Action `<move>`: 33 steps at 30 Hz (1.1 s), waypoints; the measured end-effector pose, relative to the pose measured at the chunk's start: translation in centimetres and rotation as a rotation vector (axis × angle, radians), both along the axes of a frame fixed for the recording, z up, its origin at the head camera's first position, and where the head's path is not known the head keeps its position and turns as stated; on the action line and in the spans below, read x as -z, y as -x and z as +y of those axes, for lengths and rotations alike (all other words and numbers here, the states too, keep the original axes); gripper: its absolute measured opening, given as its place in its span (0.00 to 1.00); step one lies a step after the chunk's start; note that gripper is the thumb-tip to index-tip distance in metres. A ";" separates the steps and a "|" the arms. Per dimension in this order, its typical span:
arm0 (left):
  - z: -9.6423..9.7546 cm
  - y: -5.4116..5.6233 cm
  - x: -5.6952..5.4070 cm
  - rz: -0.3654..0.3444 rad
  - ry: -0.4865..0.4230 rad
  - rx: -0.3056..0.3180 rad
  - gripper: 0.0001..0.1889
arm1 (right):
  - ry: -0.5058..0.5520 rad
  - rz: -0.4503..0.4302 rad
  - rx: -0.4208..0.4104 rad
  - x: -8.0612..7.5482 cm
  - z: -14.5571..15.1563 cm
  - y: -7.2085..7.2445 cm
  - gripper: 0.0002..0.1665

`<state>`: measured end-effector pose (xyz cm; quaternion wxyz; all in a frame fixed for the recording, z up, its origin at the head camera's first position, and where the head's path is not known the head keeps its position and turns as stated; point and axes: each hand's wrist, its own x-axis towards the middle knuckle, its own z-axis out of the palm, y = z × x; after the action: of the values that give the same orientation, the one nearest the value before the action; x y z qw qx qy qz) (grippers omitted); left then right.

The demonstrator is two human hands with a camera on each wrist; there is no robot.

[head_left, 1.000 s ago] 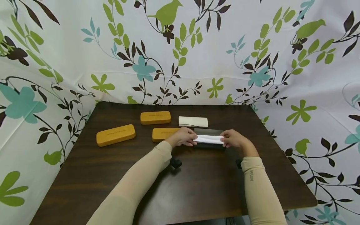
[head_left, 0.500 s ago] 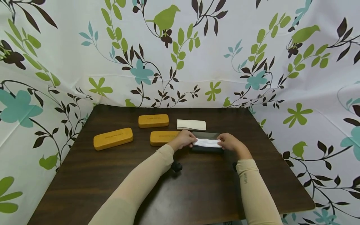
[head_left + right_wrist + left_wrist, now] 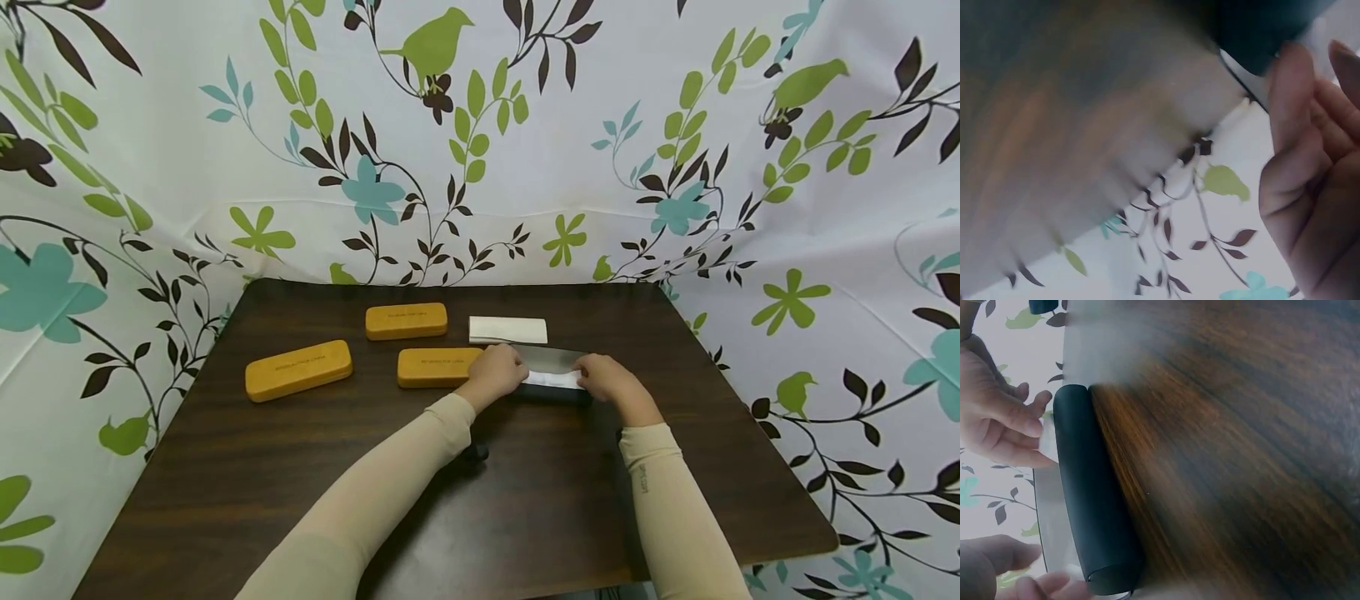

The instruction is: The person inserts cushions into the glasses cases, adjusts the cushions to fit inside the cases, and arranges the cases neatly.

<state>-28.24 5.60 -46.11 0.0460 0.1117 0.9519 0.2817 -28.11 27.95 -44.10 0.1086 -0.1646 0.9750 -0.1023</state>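
A dark glasses case [image 3: 555, 395] lies open on the table, its grey-lined lid [image 3: 551, 358] tilted up at the back. Inside it is a folded white cloth [image 3: 553, 380]. My left hand [image 3: 498, 369] is at the cloth's left end, fingers curled down into the case; the head view hides its fingertips. At the other end my right hand [image 3: 609, 379] pinches the cloth. In the left wrist view the case's rounded dark front [image 3: 1094, 494] stands between the right hand [image 3: 1000, 415] and the bare wood. The right wrist view is blurred, with the right hand [image 3: 1316, 162] beside the dark case.
Three mustard-yellow cases lie left of the hands: a far-left case [image 3: 298, 371], a back case [image 3: 406, 321] and a near case [image 3: 435, 367] close to the left hand. A flat cream case [image 3: 507, 330] lies behind the open one. Patterned fabric [image 3: 420, 225] hangs behind the brown table [image 3: 315, 467].
The white cloth, held stretched between both hands above the open case, has come down into it. Both hands have lowered with it, and the left hand has turned further over the case's left end.
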 end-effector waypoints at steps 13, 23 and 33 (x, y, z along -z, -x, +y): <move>-1.4 -0.8 0.2 0.067 0.178 0.078 0.22 | -0.023 -0.019 -0.039 -0.3 -1.9 -0.4 0.15; -1.8 -1.0 0.5 0.209 0.180 0.079 0.22 | 0.006 0.078 0.024 0.6 -2.0 -0.1 0.16; -0.6 -0.1 -1.4 0.426 0.380 0.104 0.18 | 0.019 0.591 0.089 1.0 -1.1 -0.7 0.14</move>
<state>-28.16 5.00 -44.67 -0.1204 0.2066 0.9688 0.0656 -27.44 26.81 -45.14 -0.1862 -0.1455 0.9696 -0.0636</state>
